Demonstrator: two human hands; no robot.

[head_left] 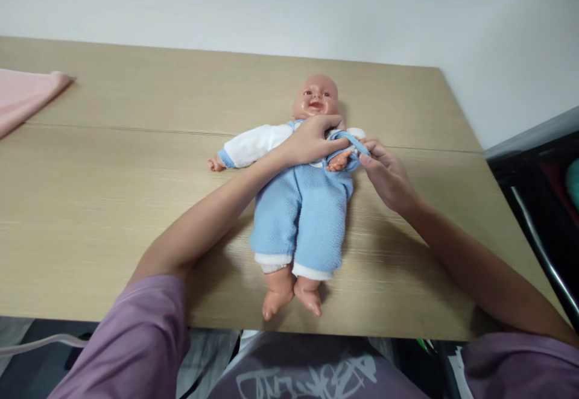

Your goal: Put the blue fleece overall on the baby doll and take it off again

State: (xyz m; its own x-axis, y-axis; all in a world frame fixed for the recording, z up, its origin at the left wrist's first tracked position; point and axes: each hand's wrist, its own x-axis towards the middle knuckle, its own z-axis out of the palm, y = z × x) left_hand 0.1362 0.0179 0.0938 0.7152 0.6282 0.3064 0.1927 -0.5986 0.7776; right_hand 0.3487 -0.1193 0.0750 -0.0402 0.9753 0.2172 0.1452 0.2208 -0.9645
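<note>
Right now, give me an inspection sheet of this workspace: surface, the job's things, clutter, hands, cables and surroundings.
Surface: wooden table, with a seam running across it.
Job's things: doll on its back in a blue romper, head away from the person; blue strap pulled off its shoulder, over one bent arm.
Clutter: pink cloth at the far left edge.
Hands: left hand lies on the doll's chest, grip unclear; right hand pinches the strap.
Cables: pale cord below the table's near edge, at the left.
Surroundings: white wall behind; black frame at the right, details unclear.
</note>
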